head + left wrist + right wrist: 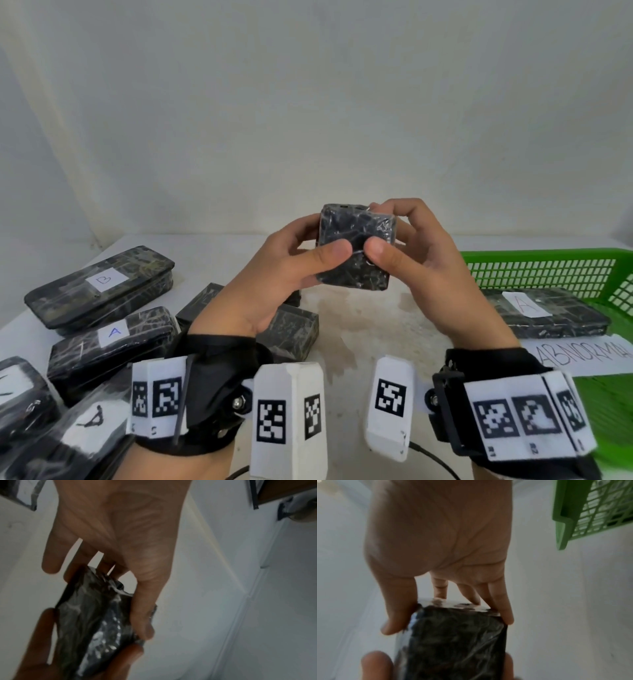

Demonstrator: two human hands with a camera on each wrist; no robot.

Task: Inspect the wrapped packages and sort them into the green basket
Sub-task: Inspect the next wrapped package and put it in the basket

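A small black package wrapped in crinkled clear film is held up above the table by both hands. My left hand grips its left side, thumb on the near face. My right hand grips its right side, thumb beside the left thumb, fingers over the top. The left wrist view shows the package pinched between thumb and fingers; the right wrist view shows the same package held at its end. The green basket stands at the right, with one long wrapped package labelled A inside.
Several wrapped black packages lie at the left: one labelled B, one labelled A, smaller ones under my left hand. A paper sign reading ABNORMAL lies in the basket. A white wall rises behind the table.
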